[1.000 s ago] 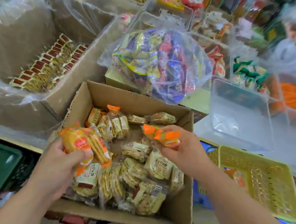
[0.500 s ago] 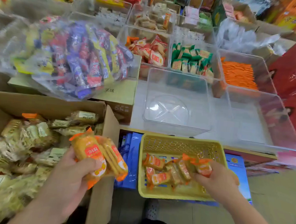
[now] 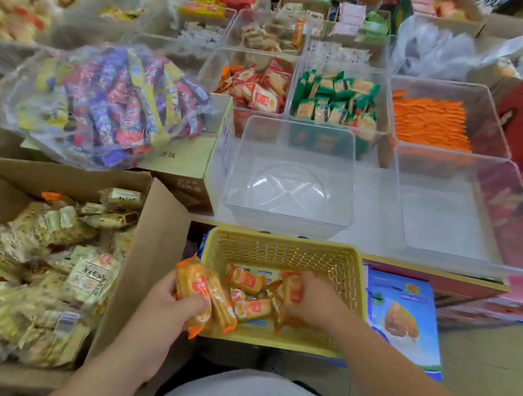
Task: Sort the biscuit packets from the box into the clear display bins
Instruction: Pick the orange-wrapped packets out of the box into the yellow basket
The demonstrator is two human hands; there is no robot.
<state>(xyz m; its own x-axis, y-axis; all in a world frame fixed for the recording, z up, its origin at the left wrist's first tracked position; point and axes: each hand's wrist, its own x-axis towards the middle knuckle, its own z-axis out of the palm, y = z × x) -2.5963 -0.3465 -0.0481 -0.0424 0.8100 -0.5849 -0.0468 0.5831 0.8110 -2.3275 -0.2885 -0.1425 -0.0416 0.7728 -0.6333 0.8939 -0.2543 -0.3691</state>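
The cardboard box (image 3: 153, 245) stands just left of the yellow basket (image 3: 281, 239) and is heaped with pale packets (image 3: 93, 277). Straight beyond the basket, up on the worktop (image 3: 372, 189), sits an empty clear bin (image 3: 288, 200), with a second bin (image 3: 449, 222) beyond the basket to its right.

My left hand (image 3: 163, 313) is over the basket's left rim, fingers wrapped round a bundle of orange packets (image 3: 203, 294). My right hand (image 3: 315, 302) is down inside the basket, curled over one packet (image 3: 291, 288). The blur keeps me from telling whether it grips it or has let go. Loose packets (image 3: 252, 308) of the same orange kind lie on the basket floor.

I read this as gathering the orange sort before binning. I would bring the bundle fully inside the rim, let it go low so nothing bounces out, and keep the pale ones out.
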